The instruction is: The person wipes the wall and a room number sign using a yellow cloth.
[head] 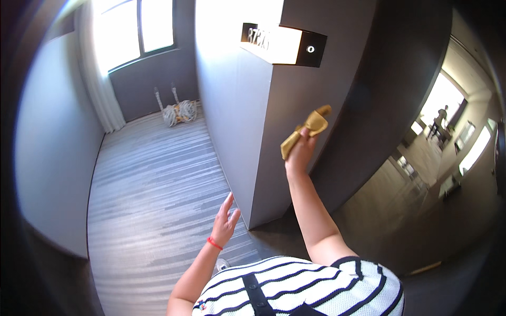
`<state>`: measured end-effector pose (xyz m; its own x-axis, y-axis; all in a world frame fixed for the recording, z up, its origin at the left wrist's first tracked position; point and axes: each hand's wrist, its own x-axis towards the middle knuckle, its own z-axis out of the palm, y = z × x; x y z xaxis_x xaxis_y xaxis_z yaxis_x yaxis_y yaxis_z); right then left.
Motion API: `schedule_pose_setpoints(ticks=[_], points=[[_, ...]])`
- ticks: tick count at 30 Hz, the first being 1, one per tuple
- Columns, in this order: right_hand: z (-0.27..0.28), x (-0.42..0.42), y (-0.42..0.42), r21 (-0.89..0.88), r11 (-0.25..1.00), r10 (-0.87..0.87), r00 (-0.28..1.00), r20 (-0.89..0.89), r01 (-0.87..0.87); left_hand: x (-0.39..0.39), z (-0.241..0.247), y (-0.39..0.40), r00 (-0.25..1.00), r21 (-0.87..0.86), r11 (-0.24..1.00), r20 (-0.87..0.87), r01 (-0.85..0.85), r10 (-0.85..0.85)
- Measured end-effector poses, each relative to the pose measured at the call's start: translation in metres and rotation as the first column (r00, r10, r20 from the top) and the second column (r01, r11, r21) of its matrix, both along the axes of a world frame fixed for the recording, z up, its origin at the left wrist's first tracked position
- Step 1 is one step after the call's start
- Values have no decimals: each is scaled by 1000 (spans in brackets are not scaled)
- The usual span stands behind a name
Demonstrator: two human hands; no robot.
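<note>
A folded yellow cloth (pixel 315 122) is gripped in my right hand (pixel 301 154), raised in front of the dark doorway side of a wall corner (pixel 269 134). Whether the cloth touches the wall, I cannot tell. Above it, a sign (pixel 287 45) with raised characters and a black end panel wraps round that corner. My left hand (pixel 225 223), a red band at its wrist, hangs low beside the base of the wall. It holds nothing, and its thumb stands apart from its fingers.
Striped carpet (pixel 158 189) runs up to a window (pixel 138 31) with a pale curtain (pixel 93 79). Coiled grey rope or cable (pixel 180 113) lies on the floor below the window. Right of the wall, an opening shows a brighter room with a distant person (pixel 440 118).
</note>
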<state>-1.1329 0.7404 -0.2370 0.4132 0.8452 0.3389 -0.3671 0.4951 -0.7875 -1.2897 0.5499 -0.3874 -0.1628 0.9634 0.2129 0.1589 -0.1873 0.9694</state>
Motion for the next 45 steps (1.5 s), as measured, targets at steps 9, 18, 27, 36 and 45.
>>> schedule_pose_setpoints(ticks=[9, 18, 27, 36, 45], points=[[-4, -74, 85, 453, 843, -520, 656, 547, 291, -17, 129, 194, 956, 511, 852, -290, 113, 48], [48, 6, 160, 687, 657, -742, 429, 515, 311, 28, 202, 292, 944, 689, 725, -248, 14, 218], [-26, 142, 274, 290, 885, -436, 867, 239, 365, 48, 193, 314, 954, 792, 608, -135, -57, 266], [-102, 5, 158, 674, 711, -671, 477, 568, 199, 37, 168, 305, 913, 750, 656, -210, -79, 350], [-37, 14, 114, 236, 970, -144, 909, 390, 52, 5, 124, 232, 913, 438, 898, 348, 41, -212]])
